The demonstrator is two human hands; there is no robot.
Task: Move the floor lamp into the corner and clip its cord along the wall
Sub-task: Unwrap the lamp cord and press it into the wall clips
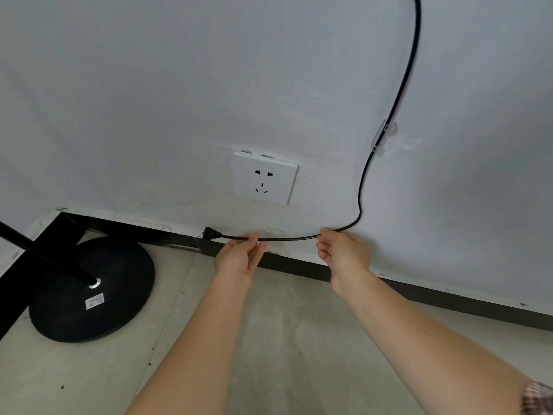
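The floor lamp's round black base (92, 290) stands on the floor in the corner at lower left, its black pole (45, 253) rising to the left edge. A black cord (401, 88) runs down the white wall from the top, through a clear clip (383, 135), then bends left low along the wall. My right hand (341, 254) pinches the cord near the bend. My left hand (239, 256) pinches it closer to the black plug (211, 234), which hangs free by the skirting. A second clear clip (273, 230) sits on the wall just above the held stretch.
A white wall socket (263, 178) sits above my left hand, with nothing plugged in. A dark skirting board (449, 298) runs along the foot of the wall. The floor (284, 324) is bare grey concrete.
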